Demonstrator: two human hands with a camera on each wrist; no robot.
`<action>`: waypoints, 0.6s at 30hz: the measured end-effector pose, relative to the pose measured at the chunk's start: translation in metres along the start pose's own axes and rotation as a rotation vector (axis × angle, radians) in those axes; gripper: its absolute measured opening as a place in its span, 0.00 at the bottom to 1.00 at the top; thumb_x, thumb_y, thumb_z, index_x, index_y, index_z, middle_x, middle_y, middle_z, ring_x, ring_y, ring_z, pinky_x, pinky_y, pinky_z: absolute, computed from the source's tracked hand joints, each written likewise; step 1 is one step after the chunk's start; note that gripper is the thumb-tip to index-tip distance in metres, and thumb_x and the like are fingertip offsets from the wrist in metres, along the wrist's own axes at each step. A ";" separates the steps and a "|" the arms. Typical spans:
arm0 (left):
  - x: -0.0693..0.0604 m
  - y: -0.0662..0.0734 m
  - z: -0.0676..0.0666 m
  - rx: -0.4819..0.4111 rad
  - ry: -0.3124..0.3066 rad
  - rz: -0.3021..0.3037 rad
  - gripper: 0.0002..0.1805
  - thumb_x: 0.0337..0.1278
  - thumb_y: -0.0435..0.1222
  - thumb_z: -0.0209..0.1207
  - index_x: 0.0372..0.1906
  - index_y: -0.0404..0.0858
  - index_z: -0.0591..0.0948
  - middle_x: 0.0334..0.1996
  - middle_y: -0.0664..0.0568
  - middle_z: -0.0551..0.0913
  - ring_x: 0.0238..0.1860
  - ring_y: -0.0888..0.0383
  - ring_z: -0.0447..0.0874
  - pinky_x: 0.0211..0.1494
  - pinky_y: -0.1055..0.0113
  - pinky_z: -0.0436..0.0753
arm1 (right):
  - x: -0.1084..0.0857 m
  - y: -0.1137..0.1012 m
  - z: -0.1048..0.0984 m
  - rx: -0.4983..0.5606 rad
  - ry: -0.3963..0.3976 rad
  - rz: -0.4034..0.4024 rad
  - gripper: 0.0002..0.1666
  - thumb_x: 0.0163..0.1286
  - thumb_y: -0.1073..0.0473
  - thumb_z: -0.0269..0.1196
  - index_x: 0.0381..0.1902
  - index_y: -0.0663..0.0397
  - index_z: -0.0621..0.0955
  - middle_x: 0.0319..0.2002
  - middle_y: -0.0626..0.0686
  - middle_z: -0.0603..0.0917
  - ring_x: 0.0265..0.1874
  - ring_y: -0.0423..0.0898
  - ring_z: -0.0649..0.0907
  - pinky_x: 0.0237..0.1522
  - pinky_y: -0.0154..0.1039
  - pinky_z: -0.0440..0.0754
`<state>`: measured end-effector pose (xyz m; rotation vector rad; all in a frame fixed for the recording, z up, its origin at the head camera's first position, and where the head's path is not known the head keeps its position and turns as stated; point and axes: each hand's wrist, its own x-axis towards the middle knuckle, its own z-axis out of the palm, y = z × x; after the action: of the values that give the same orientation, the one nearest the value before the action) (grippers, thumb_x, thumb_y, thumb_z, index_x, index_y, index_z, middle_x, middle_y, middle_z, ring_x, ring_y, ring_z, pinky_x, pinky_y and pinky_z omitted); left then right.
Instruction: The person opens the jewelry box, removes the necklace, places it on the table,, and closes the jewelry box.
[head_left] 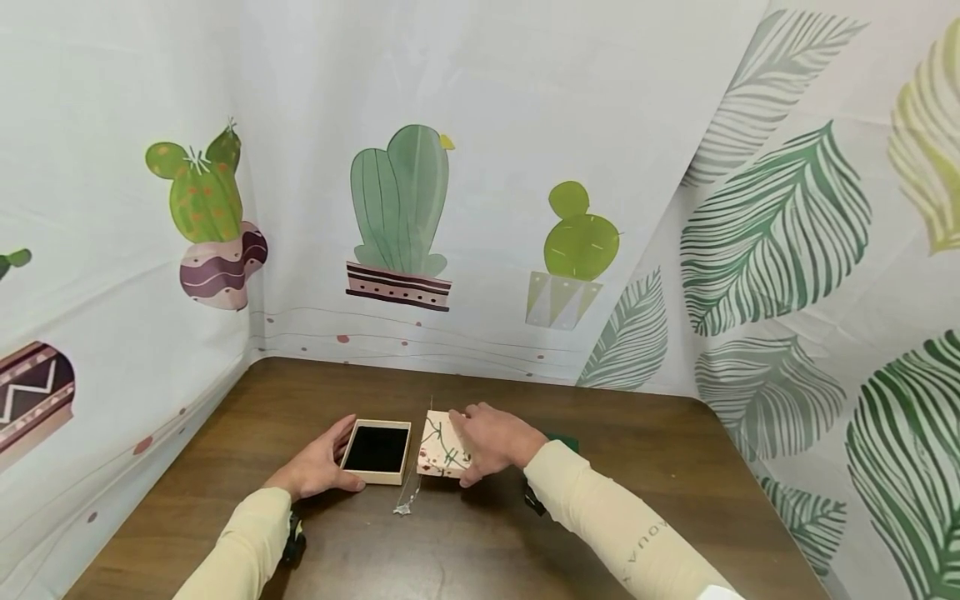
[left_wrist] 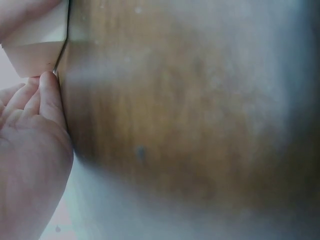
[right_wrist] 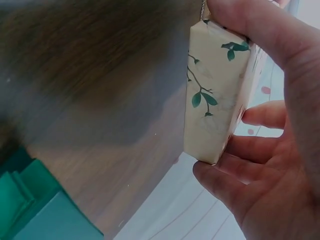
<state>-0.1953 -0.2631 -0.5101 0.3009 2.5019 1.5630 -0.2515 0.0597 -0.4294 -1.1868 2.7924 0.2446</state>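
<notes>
A cream box base with a black lining sits on the table, its open top facing up. My left hand grips it at the left side, thumb at the near corner and fingers behind. In the left wrist view those fingers touch the pale box wall. To the right, my right hand holds the box lid, which has printed branches and flowers. The right wrist view shows the lid between thumb and fingers. A fine chain necklace with a silvery pendant lies between the two parts.
Brown wooden table extends around the hands. A green object with folded-looking edges lies to the right, mostly behind my right forearm in the head view. A white curtain printed with cacti and leaves borders the table's back and sides.
</notes>
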 end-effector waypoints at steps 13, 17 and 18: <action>0.000 -0.001 0.000 -0.012 0.003 0.003 0.67 0.36 0.26 0.79 0.81 0.25 0.48 0.80 0.26 0.55 0.78 0.28 0.59 0.72 0.52 0.74 | 0.012 -0.015 -0.001 0.000 0.047 -0.013 0.63 0.55 0.25 0.73 0.80 0.47 0.65 0.65 0.54 0.79 0.61 0.47 0.78 0.59 0.39 0.83; 0.001 -0.001 0.000 -0.018 0.004 0.010 0.67 0.36 0.26 0.79 0.81 0.25 0.48 0.80 0.26 0.55 0.78 0.28 0.58 0.73 0.51 0.72 | 0.017 -0.019 0.000 0.024 0.068 -0.018 0.63 0.57 0.24 0.71 0.81 0.46 0.64 0.69 0.55 0.76 0.63 0.48 0.77 0.61 0.39 0.82; 0.001 -0.001 0.000 -0.021 0.000 0.017 0.67 0.37 0.26 0.79 0.81 0.24 0.47 0.80 0.25 0.55 0.79 0.27 0.58 0.74 0.49 0.71 | 0.018 -0.020 0.001 0.028 0.073 -0.021 0.63 0.58 0.24 0.71 0.82 0.45 0.63 0.69 0.56 0.75 0.63 0.49 0.76 0.62 0.39 0.82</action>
<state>-0.1960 -0.2630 -0.5115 0.3202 2.4879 1.5948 -0.2493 0.0330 -0.4350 -1.2421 2.8335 0.1627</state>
